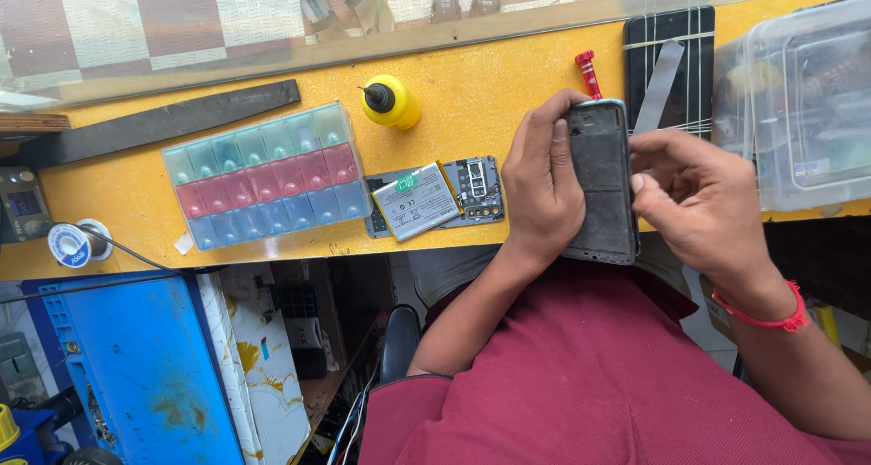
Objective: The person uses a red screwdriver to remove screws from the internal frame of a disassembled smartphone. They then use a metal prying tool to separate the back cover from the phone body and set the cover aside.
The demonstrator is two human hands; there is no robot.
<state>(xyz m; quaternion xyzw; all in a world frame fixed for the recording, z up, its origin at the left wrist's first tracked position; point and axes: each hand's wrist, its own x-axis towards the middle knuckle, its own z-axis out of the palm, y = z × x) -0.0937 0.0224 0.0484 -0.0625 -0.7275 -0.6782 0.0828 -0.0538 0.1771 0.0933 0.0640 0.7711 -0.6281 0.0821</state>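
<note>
Phone frame (601,182), opened: light, stiff, likely fragile; best gripped by its long edges. Left hand (542,179) clasps its left edge; right hand (699,202) pinches its right edge.

phone frame (601,179) between both hands, opened phone (435,197) left, parts organiser (263,176) farther left

Bare yellow counter (472,93) lies open between the yellow bottle (391,101) and red tool (588,73); the clear plastic box (798,102) seemingly blocks the right.
</note>
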